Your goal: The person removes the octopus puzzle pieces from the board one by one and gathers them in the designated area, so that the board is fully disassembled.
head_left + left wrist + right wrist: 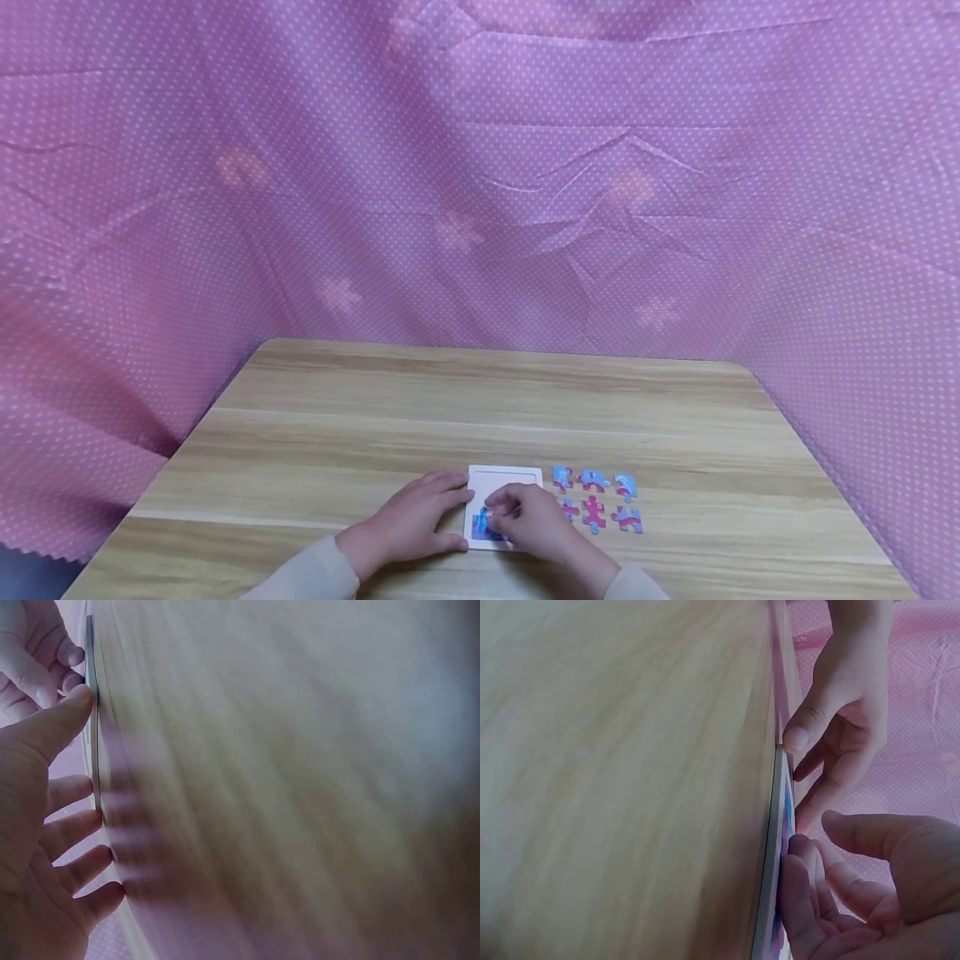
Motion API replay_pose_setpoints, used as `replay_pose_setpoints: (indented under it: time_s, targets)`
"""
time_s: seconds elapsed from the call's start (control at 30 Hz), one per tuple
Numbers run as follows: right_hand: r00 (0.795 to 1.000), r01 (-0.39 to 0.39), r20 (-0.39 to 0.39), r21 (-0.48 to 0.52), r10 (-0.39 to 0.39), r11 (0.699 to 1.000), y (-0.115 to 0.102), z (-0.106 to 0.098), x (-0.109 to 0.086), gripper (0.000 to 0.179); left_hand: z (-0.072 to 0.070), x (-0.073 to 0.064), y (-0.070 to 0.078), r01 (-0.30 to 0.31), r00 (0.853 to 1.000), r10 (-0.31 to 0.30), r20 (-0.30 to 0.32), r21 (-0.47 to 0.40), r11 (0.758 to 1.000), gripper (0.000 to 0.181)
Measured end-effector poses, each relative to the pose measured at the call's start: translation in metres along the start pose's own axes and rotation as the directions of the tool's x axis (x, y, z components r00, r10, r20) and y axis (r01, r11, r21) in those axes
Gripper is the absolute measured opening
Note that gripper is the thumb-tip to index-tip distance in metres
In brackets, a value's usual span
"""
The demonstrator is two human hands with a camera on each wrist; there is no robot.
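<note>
Your left hand (408, 518) has its fingers spread and its thumb held wide; thumb and fingertips touch the side edge of a small white tray (495, 482) without wrapping round it. Your right hand (536, 521) reaches over the tray, its fingers bent and the tips down at the picture; I cannot tell whether they pinch a piece or only press on one. The tray lies flat between your hands, partly under the right one. In its near left corner, beside your left thumb and at your right fingertips, sits a blue and purple puzzle patch (478, 528), partly hidden by your right hand; the part of the tray ahead of your right fingers shows bare white. Just to the right of the tray and your right hand, six blue and red puzzle pieces (594, 514) lie in two rows of three, one of them partly covered by that hand. Beneath both hands spreads a wood-grain table (412, 400), and well ahead of them hangs a pink dotted cloth (525, 167)
</note>
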State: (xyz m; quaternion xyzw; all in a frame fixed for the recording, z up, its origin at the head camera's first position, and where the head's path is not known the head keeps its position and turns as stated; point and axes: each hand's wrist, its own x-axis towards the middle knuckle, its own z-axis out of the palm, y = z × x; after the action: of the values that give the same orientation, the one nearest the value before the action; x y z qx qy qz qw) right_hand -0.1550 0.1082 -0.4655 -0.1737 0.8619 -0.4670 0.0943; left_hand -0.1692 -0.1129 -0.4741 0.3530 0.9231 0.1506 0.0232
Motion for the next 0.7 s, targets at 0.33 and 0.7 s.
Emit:
replay_pose_setpoints:
  time_s: [0.33, 0.7]
  targets:
    - [1.000, -0.008, 0.023, -0.040, 0.009, 0.999, -0.0015, 0.0013, 0.0025, 0.020, 0.0003, 0.0000, -0.0005, -0.003, 1.000, 0.003, 0.002, 0.010, 1.000, 0.064]
    - [0.999, -0.030, 0.012, -0.014, 0.031, 0.999, -0.0014, 0.0019, 0.0038, 0.015, -0.0013, 0.0002, 0.0015, 0.011, 1.000, -0.011, 0.012, 0.012, 1.000, 0.065]
